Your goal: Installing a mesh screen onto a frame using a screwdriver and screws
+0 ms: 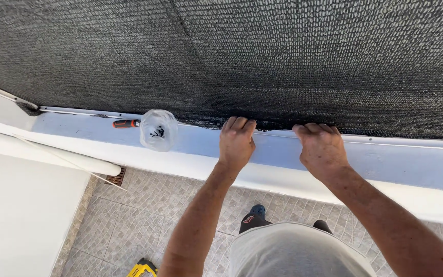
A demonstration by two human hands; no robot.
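Am seeing both hands gripping mesh [283,56] bottom edge along ledge [396,159]: left hand [237,141], right hand [321,149] side by side, fingers curled; edge running left-right.

The fingertips of the left hand [237,141] and right hand [321,149] are hidden under the lower edge of the black mesh [262,56]. The yellow tool [142,269] is cut off by the bottom edge. The dark contents of the clear bag [158,130] cannot be identified. The orange-handled tool [125,123] is partly covered by the bag.
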